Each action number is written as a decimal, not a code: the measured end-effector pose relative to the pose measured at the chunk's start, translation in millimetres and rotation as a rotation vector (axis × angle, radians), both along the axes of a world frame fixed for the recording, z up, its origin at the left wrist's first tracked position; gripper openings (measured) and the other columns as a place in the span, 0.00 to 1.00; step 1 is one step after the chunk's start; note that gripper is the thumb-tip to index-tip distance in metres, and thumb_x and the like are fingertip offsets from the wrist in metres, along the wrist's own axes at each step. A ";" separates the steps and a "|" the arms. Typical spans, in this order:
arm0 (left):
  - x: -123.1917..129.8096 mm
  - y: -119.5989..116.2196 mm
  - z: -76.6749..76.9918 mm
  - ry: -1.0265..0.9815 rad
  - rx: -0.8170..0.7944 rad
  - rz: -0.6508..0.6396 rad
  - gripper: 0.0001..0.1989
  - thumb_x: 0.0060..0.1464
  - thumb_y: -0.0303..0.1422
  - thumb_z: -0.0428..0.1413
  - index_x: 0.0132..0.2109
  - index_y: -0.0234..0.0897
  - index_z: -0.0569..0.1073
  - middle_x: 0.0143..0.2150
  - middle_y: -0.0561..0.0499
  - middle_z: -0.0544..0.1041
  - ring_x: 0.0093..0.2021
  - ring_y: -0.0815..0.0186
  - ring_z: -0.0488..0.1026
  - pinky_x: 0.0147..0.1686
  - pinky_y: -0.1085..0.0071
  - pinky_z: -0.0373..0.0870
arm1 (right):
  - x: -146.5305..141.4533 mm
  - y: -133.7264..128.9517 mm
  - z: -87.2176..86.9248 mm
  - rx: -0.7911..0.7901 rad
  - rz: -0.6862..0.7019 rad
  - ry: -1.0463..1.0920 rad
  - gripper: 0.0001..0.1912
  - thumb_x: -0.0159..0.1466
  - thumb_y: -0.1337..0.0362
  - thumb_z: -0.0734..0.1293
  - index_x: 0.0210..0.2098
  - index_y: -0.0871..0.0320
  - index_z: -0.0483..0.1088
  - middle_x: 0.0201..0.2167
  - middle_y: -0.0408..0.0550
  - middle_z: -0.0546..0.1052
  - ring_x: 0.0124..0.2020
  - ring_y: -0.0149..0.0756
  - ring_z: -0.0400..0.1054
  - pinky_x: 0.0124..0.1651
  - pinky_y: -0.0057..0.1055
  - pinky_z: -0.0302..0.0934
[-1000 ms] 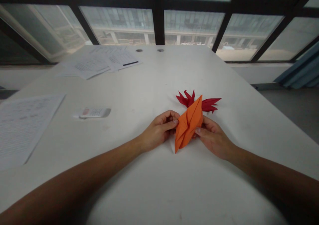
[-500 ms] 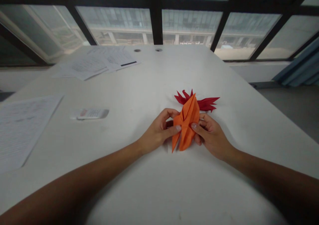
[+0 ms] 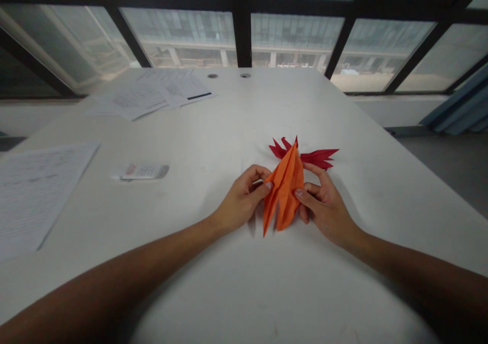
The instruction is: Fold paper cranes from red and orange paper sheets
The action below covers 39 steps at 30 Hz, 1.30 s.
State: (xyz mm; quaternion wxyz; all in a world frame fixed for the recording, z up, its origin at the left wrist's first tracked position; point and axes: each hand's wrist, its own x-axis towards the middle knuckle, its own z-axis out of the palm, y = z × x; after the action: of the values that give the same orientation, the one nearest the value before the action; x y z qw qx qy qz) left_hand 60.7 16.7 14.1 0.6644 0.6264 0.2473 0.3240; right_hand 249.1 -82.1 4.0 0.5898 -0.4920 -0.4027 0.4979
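Observation:
An orange folded paper piece [image 3: 288, 186] is held between both hands, its point upward and two split tips hanging toward me. My left hand [image 3: 244, 196] pinches its left edge, thumb in front. On its right edge, my right hand [image 3: 324, 204] grips with the thumb in front; the index finger reaches up along the side and other fingers are partly hidden behind. Just beyond the orange piece lies a red folded paper figure [image 3: 319, 157] with several pointed tips, its middle partly covered by the orange paper.
A white table [image 3: 213, 293] spans the view. Printed sheets [image 3: 145, 97] lie at the back left, another sheet [image 3: 41, 191] at the left edge. A white and grey packaged item [image 3: 147, 171] lies left of my hands. Windows stand beyond.
The orange paper's left part now lies flatter and smoother, with its upper flap changed in shape. My right index finger has stretched upward along the paper's edge. The view has shifted slightly.

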 end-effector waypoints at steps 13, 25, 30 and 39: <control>-3.1 -5.8 0.6 0.115 0.319 0.052 0.07 0.59 0.28 0.59 0.45 0.38 0.74 0.43 0.50 0.70 0.39 0.67 0.69 0.41 0.70 0.70 | -2.2 -5.7 -2.6 0.046 -0.006 -0.224 0.17 0.68 0.54 0.70 0.54 0.49 0.67 0.32 0.39 0.74 0.22 0.28 0.66 0.24 0.28 0.63; -6.1 -8.0 2.0 0.178 0.553 0.002 0.05 0.63 0.33 0.60 0.45 0.40 0.76 0.43 0.50 0.67 0.41 0.65 0.68 0.42 0.69 0.68 | -2.2 -9.3 2.2 0.121 0.019 -0.444 0.07 0.71 0.56 0.67 0.40 0.52 0.70 0.43 0.46 0.69 0.34 0.33 0.67 0.32 0.30 0.66; -4.0 -11.9 3.3 0.222 0.638 0.012 0.09 0.57 0.35 0.65 0.43 0.40 0.76 0.42 0.50 0.67 0.42 0.64 0.68 0.42 0.69 0.68 | -5.8 -8.8 10.0 0.151 0.050 -0.454 0.11 0.69 0.53 0.68 0.38 0.53 0.69 0.43 0.48 0.68 0.38 0.37 0.67 0.32 0.31 0.64; -3.7 -16.5 -2.6 0.278 0.596 0.034 0.23 0.56 0.29 0.60 0.56 0.43 0.64 0.49 0.48 0.72 0.43 0.64 0.74 0.43 0.67 0.73 | -8.6 -5.5 4.6 0.103 0.002 -0.566 0.05 0.65 0.63 0.70 0.39 0.54 0.69 0.40 0.45 0.70 0.36 0.35 0.67 0.35 0.31 0.65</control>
State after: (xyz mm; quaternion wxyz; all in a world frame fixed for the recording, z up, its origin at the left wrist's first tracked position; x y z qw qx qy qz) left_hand 57.1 0.1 11.5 0.4059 0.8274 0.2404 0.3047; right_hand 240.5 -87.5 8.6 0.4776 -0.5805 -0.5765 0.3203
